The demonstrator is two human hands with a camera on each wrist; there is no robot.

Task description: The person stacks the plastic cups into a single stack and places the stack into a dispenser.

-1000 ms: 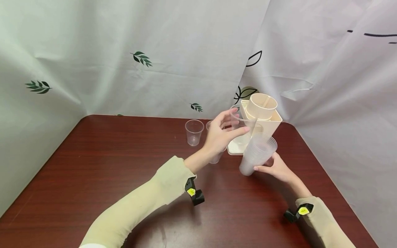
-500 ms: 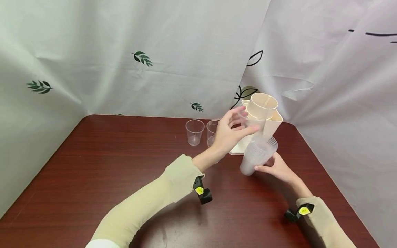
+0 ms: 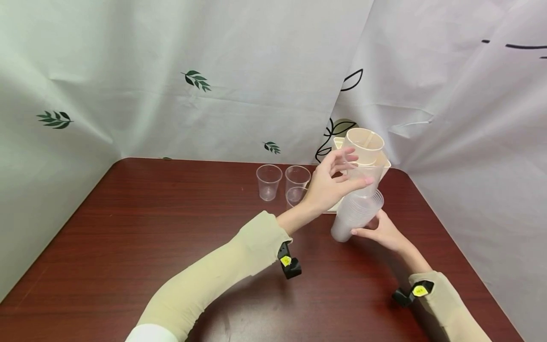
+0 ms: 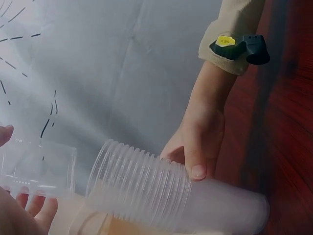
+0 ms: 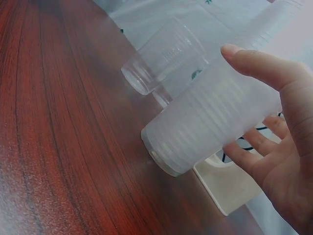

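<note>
I can't read the yellow label (image 4: 226, 41); left hand (image 3: 329, 185) pinches clear cup (image 3: 376, 173); right hand (image 3: 383, 233) grips cup stack (image 3: 351, 217).

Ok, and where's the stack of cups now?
In the head view, the stack of cups is right of centre, held tilted in the right hand, below the single cup in the left hand and in front of the cream container.

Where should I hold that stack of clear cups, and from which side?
Probably best to grip the stack by its walls just below the rims, from the right, as the right hand does. It tilts rims up and rightward, the walls narrow toward the base, and the left hand holds a cup near the open end.
</note>
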